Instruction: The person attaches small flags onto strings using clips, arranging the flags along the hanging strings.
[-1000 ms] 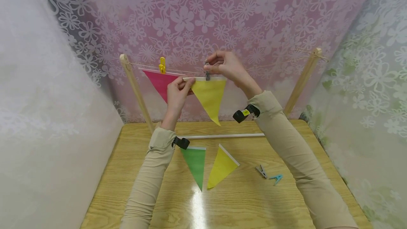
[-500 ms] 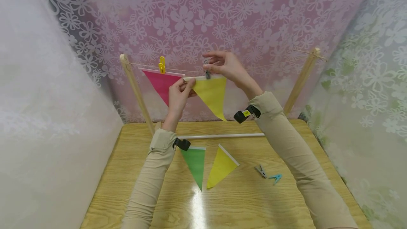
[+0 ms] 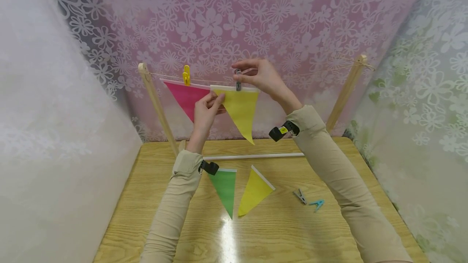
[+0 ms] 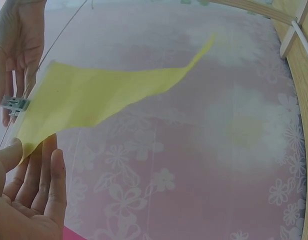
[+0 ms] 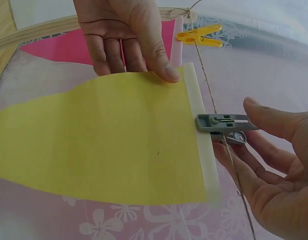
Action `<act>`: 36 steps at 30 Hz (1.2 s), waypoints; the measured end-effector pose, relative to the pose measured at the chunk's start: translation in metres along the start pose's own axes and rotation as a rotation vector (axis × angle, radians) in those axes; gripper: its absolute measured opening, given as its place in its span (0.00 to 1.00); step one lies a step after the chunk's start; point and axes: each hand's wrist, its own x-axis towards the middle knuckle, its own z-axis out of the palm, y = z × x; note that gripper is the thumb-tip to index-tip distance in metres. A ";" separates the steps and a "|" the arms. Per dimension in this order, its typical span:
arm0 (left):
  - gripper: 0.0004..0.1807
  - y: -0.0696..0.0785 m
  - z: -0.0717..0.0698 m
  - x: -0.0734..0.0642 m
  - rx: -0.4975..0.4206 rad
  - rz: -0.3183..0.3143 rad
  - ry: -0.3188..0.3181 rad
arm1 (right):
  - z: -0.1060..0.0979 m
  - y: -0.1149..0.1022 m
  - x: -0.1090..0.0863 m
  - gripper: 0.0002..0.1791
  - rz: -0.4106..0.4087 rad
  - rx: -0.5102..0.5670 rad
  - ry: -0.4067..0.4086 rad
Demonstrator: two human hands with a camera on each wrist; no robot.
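My left hand (image 3: 205, 113) pinches the upper left corner of a yellow pennant (image 3: 239, 108), thumb in front and fingers behind. A grey clothespin (image 5: 221, 122) sits on the pennant's white top band, with the twine (image 5: 206, 80) running through it. Around the clothespin's handles curl the thumb and fingers of my right hand (image 3: 265, 78); the thumb lies at one handle's end. The pennant's tip hangs down and curls slightly. To the left, a pink pennant (image 3: 183, 94) hangs from the line under a yellow clothespin (image 3: 187, 75), partly hidden behind my left hand.
Two wooden posts (image 3: 155, 104) carry the twine, and a white rod (image 3: 256, 156) runs low between them. On the table (image 3: 164, 214) lie a green pennant (image 3: 224, 192), another yellow pennant (image 3: 254, 194), a grey clothespin (image 3: 300, 196) and a blue clothespin (image 3: 317, 204).
The held yellow pennant's left corner has risen to overlap the pink one's edge, and its tip has swung right, then back. My right fingers have spread slightly, showing more of the clothespin.
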 end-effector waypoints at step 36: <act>0.19 -0.037 -0.029 -0.026 0.115 -0.049 -0.124 | -0.029 0.025 -0.048 0.13 -0.192 0.143 0.365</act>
